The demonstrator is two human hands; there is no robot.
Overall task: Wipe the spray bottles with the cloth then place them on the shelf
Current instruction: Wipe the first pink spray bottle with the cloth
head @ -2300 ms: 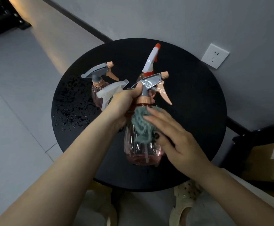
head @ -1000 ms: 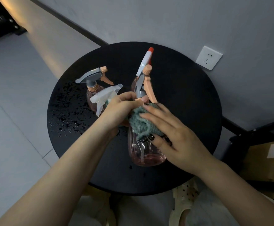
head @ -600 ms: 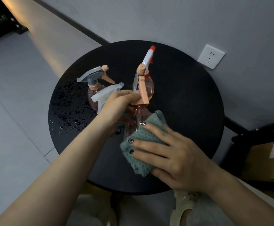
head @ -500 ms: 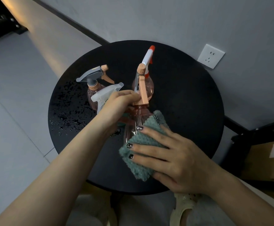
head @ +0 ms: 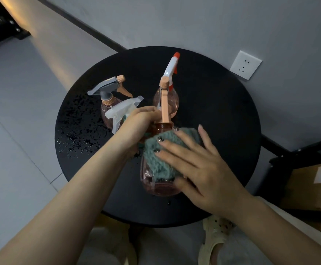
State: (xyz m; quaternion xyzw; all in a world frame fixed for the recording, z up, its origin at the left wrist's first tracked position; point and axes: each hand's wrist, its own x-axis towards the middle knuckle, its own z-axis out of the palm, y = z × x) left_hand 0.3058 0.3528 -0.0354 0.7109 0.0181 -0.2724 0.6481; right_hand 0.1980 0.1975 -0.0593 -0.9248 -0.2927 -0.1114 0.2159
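My left hand (head: 136, 127) grips the neck of a pink see-through spray bottle (head: 155, 182) with a peach trigger head, held over the round black table (head: 222, 121). My right hand (head: 197, 165) presses a teal knitted cloth (head: 159, 159) against the bottle's upper body. Behind stand three more bottles: one with a grey and peach head (head: 108, 88), one with a clear white head (head: 123, 109), and one with a white and orange-red nozzle (head: 172, 67). No shelf is identifiable.
Water droplets (head: 77, 131) cover the table's left part. A white wall socket (head: 245, 65) is on the grey wall behind. A cardboard box (head: 312, 186) sits on a dark stand at the right. My feet in pale clogs (head: 213, 240) show below the table edge.
The cloth under my right hand slid from the bottle's lower body back up toward its shoulder. Earlier the trigger head turned from sideways to pointing away. My left hand kept its grip.
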